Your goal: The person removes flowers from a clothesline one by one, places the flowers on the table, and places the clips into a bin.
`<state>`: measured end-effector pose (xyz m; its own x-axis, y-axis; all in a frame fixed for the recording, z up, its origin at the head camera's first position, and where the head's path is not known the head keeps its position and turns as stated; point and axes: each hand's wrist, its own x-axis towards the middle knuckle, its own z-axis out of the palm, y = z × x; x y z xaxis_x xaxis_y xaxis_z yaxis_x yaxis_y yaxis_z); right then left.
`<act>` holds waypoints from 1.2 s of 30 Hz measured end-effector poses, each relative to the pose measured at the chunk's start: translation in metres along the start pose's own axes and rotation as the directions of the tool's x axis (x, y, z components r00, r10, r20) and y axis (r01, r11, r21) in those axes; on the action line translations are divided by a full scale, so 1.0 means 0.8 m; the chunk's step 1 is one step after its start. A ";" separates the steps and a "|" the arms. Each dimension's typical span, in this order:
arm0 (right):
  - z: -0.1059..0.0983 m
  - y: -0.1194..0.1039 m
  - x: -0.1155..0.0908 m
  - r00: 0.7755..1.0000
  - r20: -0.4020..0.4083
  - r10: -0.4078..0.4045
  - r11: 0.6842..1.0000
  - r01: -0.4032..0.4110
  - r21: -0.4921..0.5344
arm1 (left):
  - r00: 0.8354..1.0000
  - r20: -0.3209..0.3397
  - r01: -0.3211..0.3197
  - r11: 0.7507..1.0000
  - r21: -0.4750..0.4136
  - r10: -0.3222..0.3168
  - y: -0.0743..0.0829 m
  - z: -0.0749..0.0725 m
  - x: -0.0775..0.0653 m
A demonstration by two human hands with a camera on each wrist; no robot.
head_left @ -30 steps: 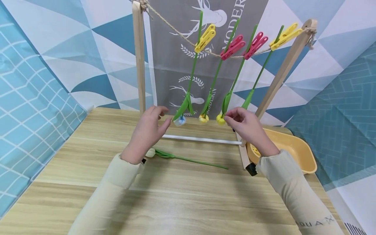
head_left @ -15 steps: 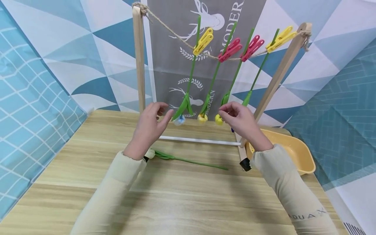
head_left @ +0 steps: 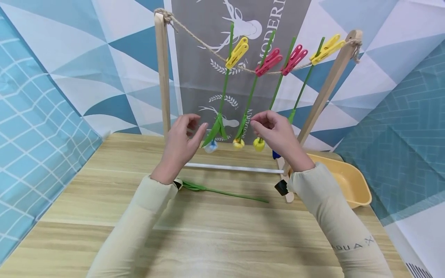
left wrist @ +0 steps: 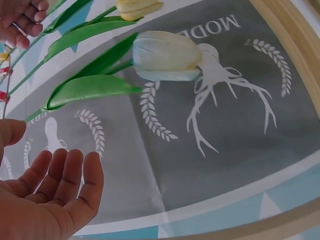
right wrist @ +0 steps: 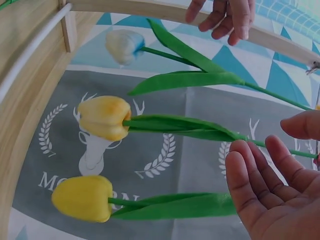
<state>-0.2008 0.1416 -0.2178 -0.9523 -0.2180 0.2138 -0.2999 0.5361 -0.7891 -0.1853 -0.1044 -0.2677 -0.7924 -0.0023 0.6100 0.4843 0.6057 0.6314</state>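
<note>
Several artificial tulips hang head down from a rope: a white-and-blue tulip (head_left: pixel 210 146), a yellow-orange tulip (right wrist: pixel 104 118), a yellow tulip (right wrist: pixel 83 199) and, farthest right, one with a dark blue head (head_left: pixel 276 155), partly behind my right wrist. My left hand (head_left: pixel 182 141) is beside the white-and-blue tulip, fingers relaxed and holding nothing. Between the yellow-orange and yellow tulips in the head view, my right hand (head_left: pixel 276 133) hovers with loosely bent fingers, also holding nothing. Yellow clothespins (head_left: pixel 237 53) and red clothespins (head_left: pixel 269 61) clip the stems to the rope.
Another tulip (head_left: pixel 226 192) lies on the wooden table (head_left: pixel 215 239), its head hidden by my left wrist. Wooden posts (head_left: pixel 161 77) carry the rope, with a white bar (head_left: pixel 236 168) low between them. An orange basin (head_left: pixel 351 181) stands at right.
My right hand has shifted left, from the yellow tulip's head toward the yellow-orange tulip. My left hand has moved only slightly. The hanging tulips and clothespins stay clipped; the head view has tilted a little.
</note>
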 end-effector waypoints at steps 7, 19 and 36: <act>0.005 -0.016 0.005 0.999 -0.031 -0.024 0.998 0.026 0.051 | 1.000 -0.003 -0.003 0.997 -0.077 0.003 0.009 -0.002 0.012; 0.001 -0.046 0.021 0.982 -0.121 -0.143 0.969 0.164 0.185 | 0.999 -0.033 0.011 0.972 -0.235 -0.019 0.025 0.005 0.036; -0.019 -0.115 0.029 0.939 -0.281 -0.199 0.914 0.281 0.291 | 0.997 -0.019 0.063 0.946 -0.318 -0.073 0.053 0.013 0.066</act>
<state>-0.1958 0.1000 -0.1314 -0.8505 -0.0825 0.5195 -0.5251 0.1913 -0.8292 -0.2103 -0.0704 -0.2134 -0.8186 -0.0616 0.5711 0.5259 0.3195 0.7883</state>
